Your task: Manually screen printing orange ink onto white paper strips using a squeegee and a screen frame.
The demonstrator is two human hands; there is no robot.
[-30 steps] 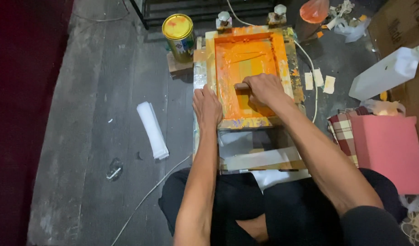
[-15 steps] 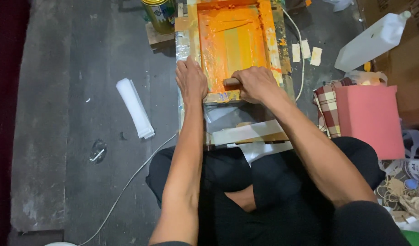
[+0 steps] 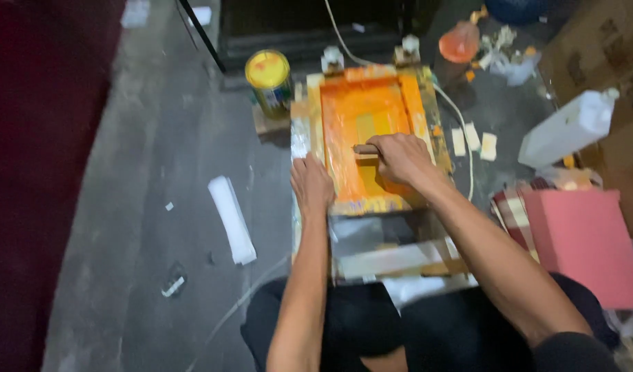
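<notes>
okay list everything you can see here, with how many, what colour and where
screen frame: 1, orange-stained, centre floor
squeegee: 1, wooden, across frame, in right hand
paint can: 1, yellow lid, left of frame
white roll: 1, floor at left
jug: 1, white, right
pink box: 1, right
checked cloth: 1, beside box
tape bits: 3, cream, right of frame
left hand: on frame's near left corner
right hand: grips squeegee

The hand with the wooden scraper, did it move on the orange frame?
Yes. The right hand and its wooden scraper slid away from the frame's near edge, up towards its middle, while the left hand stayed pressed on the near-left corner.
</notes>
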